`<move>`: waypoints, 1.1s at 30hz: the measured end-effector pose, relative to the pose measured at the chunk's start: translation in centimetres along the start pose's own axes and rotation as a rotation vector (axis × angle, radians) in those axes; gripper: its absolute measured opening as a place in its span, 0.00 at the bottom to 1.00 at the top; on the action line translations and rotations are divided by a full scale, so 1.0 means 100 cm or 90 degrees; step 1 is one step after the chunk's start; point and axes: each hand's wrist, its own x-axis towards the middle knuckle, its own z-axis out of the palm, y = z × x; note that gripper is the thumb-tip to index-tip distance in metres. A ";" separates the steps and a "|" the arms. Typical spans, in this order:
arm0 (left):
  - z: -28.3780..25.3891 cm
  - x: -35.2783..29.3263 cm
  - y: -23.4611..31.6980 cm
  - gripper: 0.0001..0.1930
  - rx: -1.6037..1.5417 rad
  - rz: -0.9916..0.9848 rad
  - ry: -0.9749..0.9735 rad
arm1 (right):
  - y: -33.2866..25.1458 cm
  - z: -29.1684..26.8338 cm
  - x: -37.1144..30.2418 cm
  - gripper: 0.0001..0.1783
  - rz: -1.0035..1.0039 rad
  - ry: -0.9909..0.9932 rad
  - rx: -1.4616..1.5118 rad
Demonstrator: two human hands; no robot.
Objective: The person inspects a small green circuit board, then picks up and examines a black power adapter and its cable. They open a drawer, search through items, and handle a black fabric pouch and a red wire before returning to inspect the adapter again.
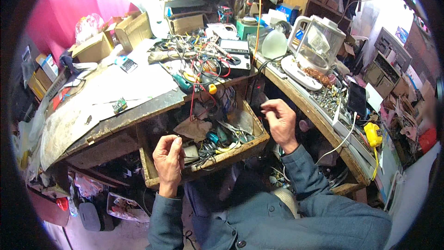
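My left hand [168, 161] is closed at the drawer's left front, thumb pressed against the index finger. A tiny dark bit shows at the fingertips, too small to name. Over the drawer's right edge hovers my right hand [281, 122], its fingers loosely bent and slightly apart, with nothing visible in them. Between the hands, the pulled-out wooden drawer [208, 164] holds pliers-like tools [231, 132], dark cables and a brownish cloth or paper piece [193, 129]. A small green circuit board [119, 106] lies on the worktop to the left.
Tangled wires and test leads [199, 62] cover the worktop behind the drawer, beside a black meter-like box [238, 65]. The right bench carries a clear jug [319, 41], loose small parts [328, 95], a dark phone [356, 98] on a white cable and a yellow tool [373, 134].
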 end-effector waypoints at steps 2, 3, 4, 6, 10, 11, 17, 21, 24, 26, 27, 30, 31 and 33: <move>0.000 0.000 0.001 0.04 0.013 -0.001 -0.009 | -0.012 0.012 0.022 0.07 -0.031 -0.043 -0.003; -0.004 0.001 -0.003 0.04 0.028 0.017 -0.012 | -0.015 0.019 0.034 0.07 -0.044 -0.059 -0.005; -0.002 0.002 -0.002 0.04 0.041 0.030 -0.018 | -0.019 0.024 0.045 0.07 -0.054 -0.074 -0.013; -0.002 -0.001 0.003 0.05 0.026 -0.002 -0.031 | -0.025 0.031 0.070 0.07 -0.091 -0.057 -0.105; -0.003 0.000 0.003 0.06 0.034 0.002 -0.051 | -0.005 0.038 0.130 0.08 -0.019 0.001 -0.052; -0.005 -0.002 0.002 0.06 0.036 0.009 -0.045 | -0.001 0.044 0.144 0.08 -0.001 -0.015 -0.061; 0.005 0.003 0.005 0.08 0.063 0.026 -0.060 | 0.025 0.067 0.227 0.21 -0.058 -0.214 -0.289; -0.002 0.000 0.006 0.06 0.026 -0.007 -0.042 | -0.005 0.109 0.246 0.24 -0.044 -0.398 -0.410; 0.002 0.000 0.010 0.06 0.066 0.003 -0.043 | 0.005 0.130 0.257 0.31 -0.076 -0.410 -0.492; 0.002 0.002 0.007 0.06 0.075 0.025 -0.036 | 0.003 0.145 0.261 0.28 -0.084 -0.432 -0.553; 0.001 0.001 0.008 0.06 0.083 0.024 -0.033 | 0.000 0.154 0.261 0.26 -0.067 -0.447 -0.596; -0.001 0.003 0.006 0.06 0.087 0.045 -0.025 | -0.003 0.169 0.260 0.22 -0.103 -0.446 -0.629; -0.003 0.001 0.006 0.06 0.084 0.022 -0.022 | -0.004 0.172 0.261 0.22 -0.101 -0.457 -0.629; -0.004 -0.001 0.008 0.07 0.090 0.007 -0.015 | -0.005 0.173 0.263 0.19 -0.099 -0.456 -0.645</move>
